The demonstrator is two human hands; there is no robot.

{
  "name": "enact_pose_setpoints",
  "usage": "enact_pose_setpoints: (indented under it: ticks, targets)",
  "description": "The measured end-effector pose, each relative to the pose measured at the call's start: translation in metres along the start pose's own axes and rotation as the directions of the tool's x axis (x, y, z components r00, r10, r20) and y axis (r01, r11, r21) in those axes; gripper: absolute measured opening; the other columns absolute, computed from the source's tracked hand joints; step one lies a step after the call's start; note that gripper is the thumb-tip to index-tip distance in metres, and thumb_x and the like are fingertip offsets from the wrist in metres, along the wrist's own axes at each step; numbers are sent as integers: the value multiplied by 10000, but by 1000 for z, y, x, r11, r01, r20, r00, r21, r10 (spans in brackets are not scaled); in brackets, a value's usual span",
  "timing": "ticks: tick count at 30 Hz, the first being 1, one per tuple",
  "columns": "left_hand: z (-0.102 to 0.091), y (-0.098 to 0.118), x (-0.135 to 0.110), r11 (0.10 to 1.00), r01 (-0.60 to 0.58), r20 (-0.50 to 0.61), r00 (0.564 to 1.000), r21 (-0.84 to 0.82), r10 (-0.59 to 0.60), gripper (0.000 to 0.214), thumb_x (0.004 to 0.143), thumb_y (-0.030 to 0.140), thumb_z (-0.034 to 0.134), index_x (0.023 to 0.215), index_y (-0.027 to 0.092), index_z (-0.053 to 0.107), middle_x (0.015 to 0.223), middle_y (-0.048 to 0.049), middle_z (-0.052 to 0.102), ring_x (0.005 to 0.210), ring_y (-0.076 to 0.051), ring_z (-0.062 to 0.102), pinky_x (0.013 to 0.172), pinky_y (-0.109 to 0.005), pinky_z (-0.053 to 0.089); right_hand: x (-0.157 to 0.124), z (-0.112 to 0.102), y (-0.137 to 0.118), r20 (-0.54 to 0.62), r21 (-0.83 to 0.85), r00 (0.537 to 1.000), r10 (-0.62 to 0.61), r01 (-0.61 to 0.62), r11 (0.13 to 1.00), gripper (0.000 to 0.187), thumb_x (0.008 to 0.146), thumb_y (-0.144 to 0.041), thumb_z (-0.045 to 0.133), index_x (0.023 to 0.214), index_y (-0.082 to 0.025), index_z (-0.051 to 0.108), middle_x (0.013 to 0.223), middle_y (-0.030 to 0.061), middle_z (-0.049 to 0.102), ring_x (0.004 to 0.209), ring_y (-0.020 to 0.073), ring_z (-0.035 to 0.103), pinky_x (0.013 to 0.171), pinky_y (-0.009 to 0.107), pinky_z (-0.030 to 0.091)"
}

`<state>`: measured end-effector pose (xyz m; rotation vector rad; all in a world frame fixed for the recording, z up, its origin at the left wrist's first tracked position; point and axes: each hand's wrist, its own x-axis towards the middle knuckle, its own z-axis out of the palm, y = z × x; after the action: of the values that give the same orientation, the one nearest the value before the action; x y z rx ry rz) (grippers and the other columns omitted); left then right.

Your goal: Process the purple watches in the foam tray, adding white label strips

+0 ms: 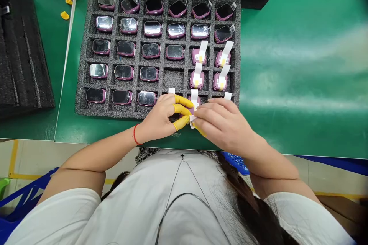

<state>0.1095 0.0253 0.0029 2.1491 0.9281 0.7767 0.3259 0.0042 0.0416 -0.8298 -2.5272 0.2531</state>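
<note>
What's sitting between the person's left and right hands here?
In the head view, a purple smartwatch with a white film tab, pinched by the left hand and right hand.

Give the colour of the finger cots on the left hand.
The finger cots are yellow, clearest in the head view.

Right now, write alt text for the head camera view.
The left hand in yellow finger cots and the right hand pinch a purple watch body with a white tape tab, over a black foam tray of similar watch bodies on a green mat.
</note>
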Motion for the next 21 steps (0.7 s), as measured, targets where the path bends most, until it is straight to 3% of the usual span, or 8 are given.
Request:
enact_pose_setpoints:
  ticks: [3, 5, 7, 9, 12, 16, 21]
  targets:
    - [-3, -2, -3, 998, -60, 19, 998, 3, 60, 102, 852, 183, 602, 865, 227, 693, 1107, -43, 706, 978, -174, 610, 935, -399, 432, -5, -17, 5, -97, 257, 973, 208, -178, 950, 96, 869, -169, 632, 875, -264, 617, 943, 37, 673, 875, 194, 604, 780, 400, 471]
    - [-4, -3, -5, 994, -113, 36, 993, 13, 112, 127, 846, 201, 589, 834, 241, 709, 1147, -51, 686, 1013, -191, 596, 966, -432, 418, -6, -21, 12, -118, 462, 893, 435, -338, 820, 72, 852, -212, 679, 816, -251, 630, 922, 54, 641, 874, 198, 594, 779, 391, 477]
    - [-4, -4, -7, 991, -128, 47, 991, 32, 127, 145, 862, 243, 591, 768, 243, 701, 1166, -51, 673, 1068, -207, 587, 1015, -463, 393, -4, -15, 19, -8, 617, 820, 573, -446, 648, 154, 834, -294, 710, 722, -226, 629, 927, 63, 627, 878, 201, 589, 765, 380, 480]
    - [-3, -5, -9, 993, -102, 34, 994, 53, 101, 142, 869, 290, 625, 746, 231, 664, 1161, -47, 672, 1114, -214, 588, 1063, -476, 368, 0, -2, 25, 165, 693, 779, 605, -528, 491, 234, 807, -367, 730, 672, -201, 634, 940, 60, 625, 841, 183, 584, 711, 349, 474]
    - [0, -5, -10, 995, -24, 5, 1000, 92, 23, 161, 835, 313, 692, 940, 229, 604, 1179, -47, 663, 1143, -210, 588, 1123, -479, 336, 4, 17, 29, 309, 707, 724, 617, -609, 360, 208, 783, -356, 735, 692, -183, 666, 939, 47, 616, 767, 139, 553, 662, 308, 446]
    - [4, -4, -11, 981, 43, 24, 999, 188, -49, 533, 807, 349, 732, 1254, 225, 468, 1225, -66, 632, 1172, -225, 565, 1191, -524, 242, 5, 28, 24, 295, 687, 729, 618, -611, 393, 127, 798, -261, 692, 696, -188, 675, 904, 38, 611, 859, 163, 556, 796, 350, 443]
    - [8, -4, -12, 970, 45, 10, 999, 238, -49, 556, 832, 363, 710, 1295, 248, 426, 1184, -44, 641, 1145, -230, 573, 1203, -568, 200, 5, 30, 18, 288, 603, 740, 607, -633, 485, 124, 815, -216, 666, 693, -193, 663, 933, 40, 627, 949, 198, 540, 928, 433, 397]
